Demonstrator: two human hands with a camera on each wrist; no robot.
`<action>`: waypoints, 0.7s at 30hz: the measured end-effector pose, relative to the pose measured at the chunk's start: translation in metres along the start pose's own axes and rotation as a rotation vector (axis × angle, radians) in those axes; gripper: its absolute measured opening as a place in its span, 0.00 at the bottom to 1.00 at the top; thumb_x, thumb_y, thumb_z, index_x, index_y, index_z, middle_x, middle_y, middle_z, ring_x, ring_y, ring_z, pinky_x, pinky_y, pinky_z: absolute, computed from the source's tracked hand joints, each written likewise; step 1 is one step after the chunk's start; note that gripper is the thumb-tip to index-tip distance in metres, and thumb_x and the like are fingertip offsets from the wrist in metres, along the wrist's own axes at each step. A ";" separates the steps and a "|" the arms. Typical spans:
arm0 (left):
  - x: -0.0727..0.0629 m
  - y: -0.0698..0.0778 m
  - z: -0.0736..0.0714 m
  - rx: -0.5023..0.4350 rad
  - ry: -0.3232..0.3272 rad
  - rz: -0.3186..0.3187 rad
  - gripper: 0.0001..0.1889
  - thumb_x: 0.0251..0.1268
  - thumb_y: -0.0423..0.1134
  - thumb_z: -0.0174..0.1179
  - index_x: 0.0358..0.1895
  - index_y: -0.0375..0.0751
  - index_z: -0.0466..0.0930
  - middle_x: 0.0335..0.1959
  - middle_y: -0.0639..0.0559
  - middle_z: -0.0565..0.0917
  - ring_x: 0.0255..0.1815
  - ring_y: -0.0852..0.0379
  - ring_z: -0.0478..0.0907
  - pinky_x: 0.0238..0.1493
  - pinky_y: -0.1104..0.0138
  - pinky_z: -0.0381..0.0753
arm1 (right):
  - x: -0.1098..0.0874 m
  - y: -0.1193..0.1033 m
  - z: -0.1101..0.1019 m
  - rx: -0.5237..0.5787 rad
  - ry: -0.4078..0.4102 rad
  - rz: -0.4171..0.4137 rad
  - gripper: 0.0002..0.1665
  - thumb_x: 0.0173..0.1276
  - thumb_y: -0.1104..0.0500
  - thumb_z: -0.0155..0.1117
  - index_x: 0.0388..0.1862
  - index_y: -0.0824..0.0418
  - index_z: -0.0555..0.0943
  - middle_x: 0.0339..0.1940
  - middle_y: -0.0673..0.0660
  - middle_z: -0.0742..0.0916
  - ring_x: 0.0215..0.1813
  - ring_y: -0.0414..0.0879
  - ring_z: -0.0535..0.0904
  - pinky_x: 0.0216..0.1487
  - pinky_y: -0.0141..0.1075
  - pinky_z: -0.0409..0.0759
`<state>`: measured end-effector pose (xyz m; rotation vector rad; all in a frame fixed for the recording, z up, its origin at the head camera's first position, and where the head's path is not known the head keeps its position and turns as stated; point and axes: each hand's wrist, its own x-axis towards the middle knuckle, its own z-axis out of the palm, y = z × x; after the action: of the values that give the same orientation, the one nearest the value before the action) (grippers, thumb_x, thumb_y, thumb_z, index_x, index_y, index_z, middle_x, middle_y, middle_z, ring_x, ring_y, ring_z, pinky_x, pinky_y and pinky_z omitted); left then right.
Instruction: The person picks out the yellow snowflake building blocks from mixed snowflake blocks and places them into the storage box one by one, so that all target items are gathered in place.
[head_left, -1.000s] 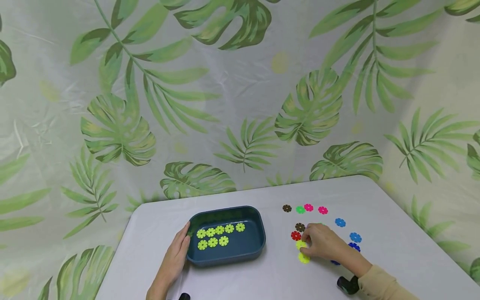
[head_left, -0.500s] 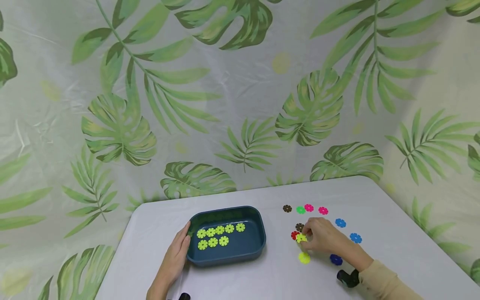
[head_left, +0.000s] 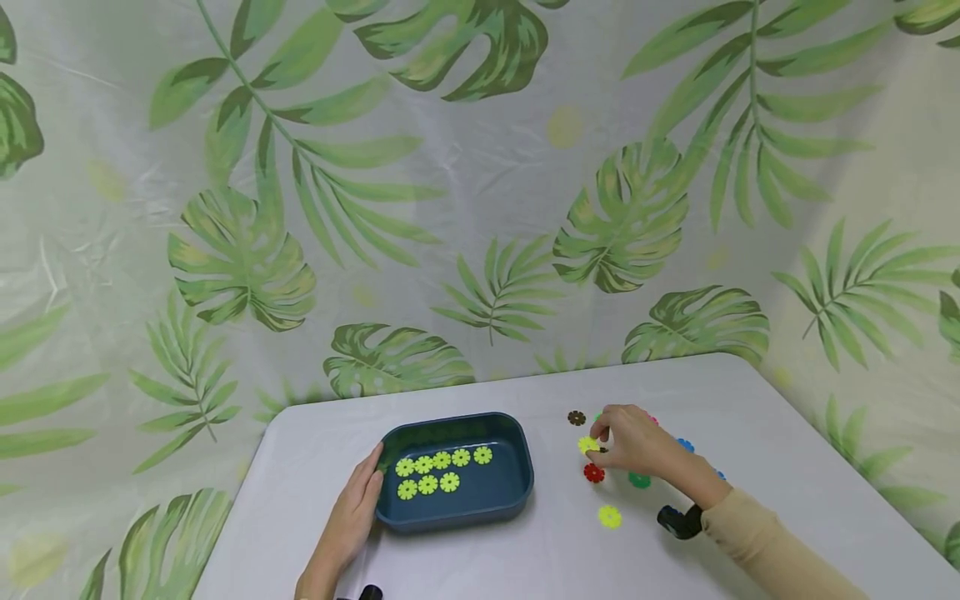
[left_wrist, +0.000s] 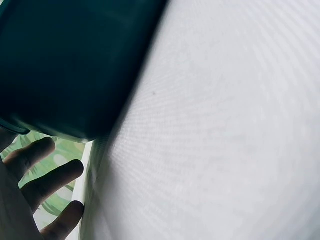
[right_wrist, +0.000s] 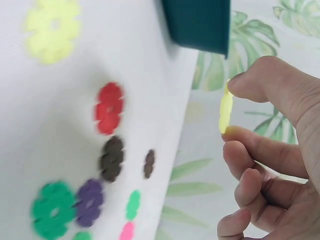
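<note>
My right hand pinches a yellow notched plastic disc on edge between thumb and forefinger, raised above the table. Its other fingers curl loosely in the right wrist view. Below it lie a red disc, a dark brown disc and a purple disc. Another yellow disc lies nearer the front. My left hand rests along the left wall of a dark teal tray, its fingers extended. Several yellow-green discs lie flat in two rows inside the tray.
Green, blue and pink discs lie around the right hand, some partly hidden by it. A brown disc lies farther back. The white table ends before a leaf-patterned curtain.
The right hand has lifted the yellow disc from beside the red disc and moved it up and slightly left. The left hand and tray stay in place.
</note>
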<state>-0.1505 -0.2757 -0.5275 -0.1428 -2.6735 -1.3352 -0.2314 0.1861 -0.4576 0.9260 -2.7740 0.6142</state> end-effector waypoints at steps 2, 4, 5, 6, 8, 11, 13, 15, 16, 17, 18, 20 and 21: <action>0.000 0.000 0.000 -0.005 0.005 0.006 0.27 0.86 0.47 0.39 0.81 0.46 0.55 0.78 0.40 0.61 0.78 0.38 0.55 0.75 0.40 0.53 | 0.007 -0.005 -0.002 -0.009 -0.004 0.007 0.10 0.55 0.53 0.80 0.29 0.56 0.87 0.27 0.46 0.81 0.27 0.35 0.71 0.34 0.36 0.75; 0.000 0.000 0.000 -0.006 0.008 0.013 0.27 0.86 0.47 0.39 0.81 0.46 0.55 0.78 0.40 0.62 0.78 0.38 0.56 0.75 0.40 0.53 | 0.014 -0.010 -0.003 -0.003 -0.014 0.007 0.10 0.55 0.53 0.80 0.30 0.56 0.88 0.28 0.46 0.81 0.27 0.36 0.71 0.30 0.33 0.74; 0.000 -0.001 0.000 -0.004 0.010 0.014 0.27 0.86 0.47 0.39 0.81 0.46 0.56 0.78 0.41 0.62 0.78 0.38 0.56 0.75 0.40 0.53 | 0.018 -0.013 -0.003 0.001 -0.018 0.004 0.11 0.55 0.53 0.80 0.31 0.56 0.88 0.28 0.46 0.81 0.28 0.36 0.71 0.30 0.32 0.74; 0.000 -0.001 0.000 -0.004 0.011 0.017 0.27 0.86 0.47 0.39 0.81 0.46 0.55 0.78 0.41 0.62 0.78 0.38 0.56 0.75 0.40 0.53 | 0.021 -0.016 -0.003 0.002 -0.020 -0.003 0.11 0.55 0.52 0.80 0.31 0.56 0.88 0.28 0.47 0.81 0.29 0.37 0.73 0.30 0.32 0.75; 0.001 -0.002 0.000 -0.004 0.011 0.016 0.27 0.86 0.47 0.39 0.81 0.47 0.55 0.78 0.41 0.62 0.78 0.39 0.56 0.75 0.41 0.53 | 0.028 -0.022 -0.003 0.003 -0.023 -0.014 0.11 0.55 0.52 0.80 0.31 0.57 0.88 0.28 0.47 0.81 0.30 0.38 0.75 0.32 0.32 0.77; 0.001 -0.002 0.001 -0.003 0.011 0.015 0.27 0.86 0.47 0.39 0.81 0.47 0.55 0.78 0.41 0.61 0.79 0.39 0.56 0.75 0.41 0.53 | 0.038 -0.032 -0.003 0.013 -0.026 -0.036 0.12 0.55 0.53 0.80 0.32 0.58 0.89 0.29 0.47 0.82 0.32 0.40 0.78 0.35 0.33 0.79; 0.001 -0.002 0.001 -0.006 0.011 0.011 0.27 0.86 0.47 0.39 0.81 0.47 0.55 0.78 0.41 0.62 0.78 0.39 0.56 0.75 0.41 0.53 | 0.045 -0.038 -0.003 0.018 -0.034 -0.047 0.12 0.55 0.52 0.80 0.32 0.58 0.89 0.28 0.47 0.81 0.31 0.40 0.77 0.35 0.33 0.78; 0.001 -0.002 0.000 -0.005 0.011 0.010 0.27 0.86 0.47 0.39 0.81 0.47 0.55 0.78 0.41 0.62 0.78 0.39 0.56 0.75 0.41 0.53 | 0.051 -0.043 -0.001 0.020 -0.044 -0.061 0.12 0.55 0.52 0.80 0.32 0.58 0.89 0.28 0.47 0.81 0.30 0.38 0.75 0.33 0.32 0.76; 0.001 -0.002 0.000 -0.004 0.011 0.008 0.27 0.86 0.47 0.40 0.81 0.47 0.55 0.78 0.41 0.62 0.78 0.39 0.56 0.75 0.41 0.53 | 0.054 -0.045 0.000 0.020 -0.049 -0.070 0.12 0.56 0.51 0.80 0.32 0.57 0.89 0.28 0.47 0.81 0.29 0.38 0.74 0.33 0.32 0.76; 0.000 -0.002 0.000 -0.003 0.010 0.006 0.27 0.86 0.47 0.40 0.81 0.47 0.55 0.78 0.41 0.62 0.78 0.39 0.56 0.75 0.41 0.54 | 0.057 -0.047 0.002 0.022 -0.053 -0.080 0.12 0.56 0.51 0.80 0.32 0.57 0.89 0.27 0.48 0.81 0.29 0.37 0.73 0.33 0.32 0.75; 0.000 -0.002 0.000 -0.001 0.010 0.004 0.27 0.86 0.47 0.40 0.81 0.47 0.55 0.78 0.41 0.62 0.78 0.39 0.57 0.75 0.42 0.54 | 0.060 -0.049 0.004 0.024 -0.057 -0.085 0.12 0.56 0.51 0.80 0.32 0.57 0.89 0.27 0.48 0.81 0.29 0.37 0.72 0.33 0.32 0.75; 0.000 -0.002 0.001 0.000 0.009 0.003 0.27 0.86 0.47 0.39 0.81 0.47 0.55 0.78 0.41 0.62 0.78 0.39 0.56 0.75 0.41 0.54 | 0.066 -0.052 0.007 0.027 -0.064 -0.098 0.12 0.56 0.51 0.80 0.32 0.56 0.89 0.27 0.47 0.81 0.29 0.37 0.72 0.34 0.33 0.75; 0.000 -0.003 0.001 -0.003 0.008 0.000 0.27 0.86 0.47 0.39 0.81 0.47 0.55 0.78 0.41 0.62 0.78 0.39 0.56 0.75 0.41 0.53 | 0.069 -0.053 0.009 0.028 -0.068 -0.107 0.12 0.57 0.51 0.79 0.32 0.56 0.89 0.28 0.47 0.82 0.29 0.37 0.72 0.36 0.35 0.75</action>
<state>-0.1512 -0.2768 -0.5300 -0.1374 -2.6649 -1.3367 -0.2549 0.1064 -0.4291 1.1126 -2.7589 0.6179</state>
